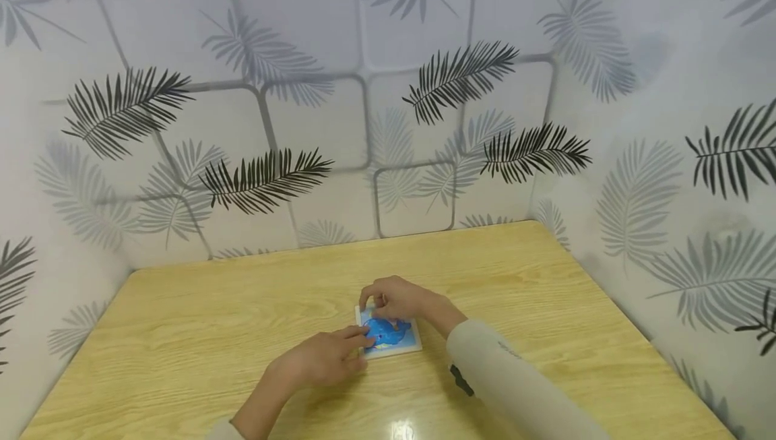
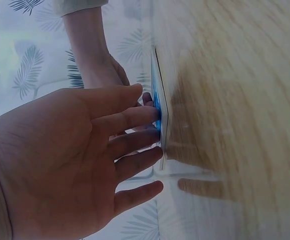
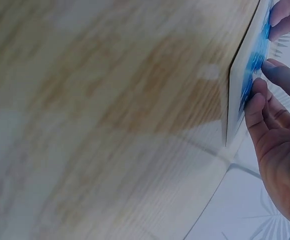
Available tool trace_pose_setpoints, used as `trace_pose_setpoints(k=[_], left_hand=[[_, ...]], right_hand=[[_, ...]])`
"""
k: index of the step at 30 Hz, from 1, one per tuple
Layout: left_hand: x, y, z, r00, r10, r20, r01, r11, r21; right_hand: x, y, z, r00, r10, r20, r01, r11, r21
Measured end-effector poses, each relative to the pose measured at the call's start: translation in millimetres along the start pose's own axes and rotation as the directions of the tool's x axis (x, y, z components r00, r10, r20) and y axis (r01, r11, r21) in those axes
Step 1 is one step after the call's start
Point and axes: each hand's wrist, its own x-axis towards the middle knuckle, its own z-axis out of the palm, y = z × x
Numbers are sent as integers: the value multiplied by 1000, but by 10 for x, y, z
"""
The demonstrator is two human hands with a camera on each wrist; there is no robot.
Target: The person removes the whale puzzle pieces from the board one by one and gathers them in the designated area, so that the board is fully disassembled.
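Observation:
A thin square board [image 1: 418, 343] with a light rim and a blue whale picture lies flat on the wooden table. My left hand [image 1: 324, 358] comes in from the left, its fingers spread and nearly straight. Some of its fingertips rest on the picture. My right hand [image 1: 397, 297] reaches over the far side with bent fingers. In the right wrist view its thumb [image 3: 283, 79] and fingers touch or nearly touch the blue surface [image 3: 257, 55]. Whether a loose piece sits between them is hidden.
The pale wooden table [image 1: 242, 305] runs back to walls [image 1: 315, 116] patterned with leaves, behind and on the right. A small dark object [image 1: 461, 381] shows at the underside of my right sleeve [image 1: 515, 372]. Light glares off the table's near part.

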Motion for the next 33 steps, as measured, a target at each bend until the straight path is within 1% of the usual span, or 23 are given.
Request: trace_pose_setpoints(k=[3,7,11,13,15,17,19,20,22,23,25,26,27,30,31,33], left_hand=[[3,3,7,1000,-7,-5,7,1000,1],[28,-16,25,1000,7,-7,-7,1000,2],[34,-65,46,999,45,-19,-44,999,18],[34,-104,63,997,65,-30,-65,998,22],[37,-153,86,994,90,-54,-89,996,18],[54,-216,121,988,123,-96,-122,992,13],[80,-283,155,978,153,-141,-155,988,-3],[98,-324,175,971,170,-168,-172,985,3],[121,-380,187,962,181,-206,-187,982,-8],[126,-393,179,960,172,-220,-183,983,-28],[142,-422,163,956,166,-243,-175,985,-15],[154,-429,154,956,152,-253,-159,987,-9],[159,-418,132,958,131,-257,-140,990,-19],[223,-417,117,962,81,-262,-79,997,16],[242,-407,109,966,54,-254,-53,999,9],[283,-405,109,970,12,-242,-6,1000,26]], right_hand=[[-1,5,-17,1000,-11,0,11,1000,-8],[-6,13,-35,1000,-21,3,21,1000,6],[6,20,-14,999,-33,19,33,999,-2],[17,23,12,999,-44,30,45,999,-27],[26,23,40,998,-52,37,54,997,-47],[30,20,64,998,-52,39,55,997,-63],[32,18,83,998,-46,33,48,996,-73],[31,15,88,999,-40,32,42,997,-69],[29,12,90,999,-33,27,35,997,-66],[27,9,86,999,-31,26,32,998,-56],[24,5,70,999,-31,24,32,999,-40],[22,5,59,999,-28,24,28,999,-29],[22,8,47,999,-24,24,25,999,-20],[18,21,6,1000,-6,29,5,1000,11],[18,26,-7,1000,0,32,-1,1000,15],[23,35,-31,999,4,38,-4,1000,21]])
